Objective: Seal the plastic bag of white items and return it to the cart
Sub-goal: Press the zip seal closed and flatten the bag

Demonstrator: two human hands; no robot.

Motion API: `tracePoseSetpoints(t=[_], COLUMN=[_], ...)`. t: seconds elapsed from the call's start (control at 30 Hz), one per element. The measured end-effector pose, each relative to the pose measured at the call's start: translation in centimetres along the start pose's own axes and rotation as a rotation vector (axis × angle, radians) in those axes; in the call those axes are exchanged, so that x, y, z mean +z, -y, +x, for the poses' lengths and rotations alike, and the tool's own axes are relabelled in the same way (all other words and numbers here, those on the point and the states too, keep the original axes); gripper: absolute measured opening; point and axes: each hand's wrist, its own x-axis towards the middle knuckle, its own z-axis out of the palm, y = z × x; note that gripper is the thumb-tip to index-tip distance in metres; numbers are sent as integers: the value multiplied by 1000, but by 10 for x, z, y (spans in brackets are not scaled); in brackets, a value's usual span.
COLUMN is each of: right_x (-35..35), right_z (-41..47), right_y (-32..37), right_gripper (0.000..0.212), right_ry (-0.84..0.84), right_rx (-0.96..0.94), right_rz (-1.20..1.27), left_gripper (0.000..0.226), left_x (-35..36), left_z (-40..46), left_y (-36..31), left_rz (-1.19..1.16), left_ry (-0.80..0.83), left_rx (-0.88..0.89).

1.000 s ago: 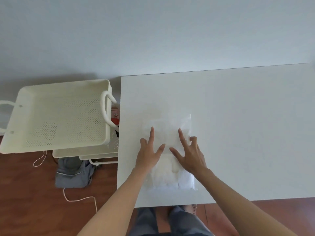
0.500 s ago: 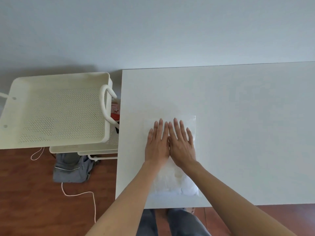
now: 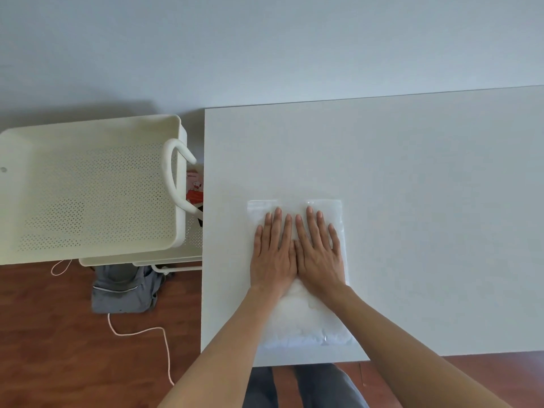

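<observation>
A clear plastic bag [image 3: 303, 325] holding white items lies flat on the white table [image 3: 412, 201], near its front left corner. The white items bunch at the near end of the bag; its far end is flat and see-through. My left hand [image 3: 273, 254] and my right hand [image 3: 319, 254] lie palm down side by side on the bag's far half, fingers straight and pointing away from me. Neither hand grips anything. The cream cart [image 3: 88, 187] stands just left of the table, its perforated top tray bare.
A red and white package [image 3: 195, 187] shows on a lower cart shelf beside the table edge. A grey bag [image 3: 123, 290] and a thin white cord [image 3: 141, 332] lie on the wooden floor under the cart. My legs are below the table's front edge.
My hands came together from a spread pose and slid away from me along the bag, pressing it flat. The bag's far end now lies smoother.
</observation>
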Motion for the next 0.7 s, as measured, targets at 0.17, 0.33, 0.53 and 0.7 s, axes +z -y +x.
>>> tracePoseSetpoints(t=[0.17, 0.33, 0.53, 0.7], right_x=[-10, -6, -5, -5], right_z=[2, 4, 3, -3], right_y=[3, 3, -33, -64], right_gripper=[62, 62, 66, 71], right_ry=[59, 72, 24, -18], right_rx=[-34, -44, -89, -9], right_rz=[32, 11, -33, -60], left_gripper=[56, 59, 67, 77], left_x=[-10, -3, -2, -3], left_z=[3, 6, 3, -1], left_y=[-1, 4, 31, 43], left_rz=[-50, -16, -21, 11], left_ry=[-30, 20, -42, -25], left_rx=[8, 12, 39, -26])
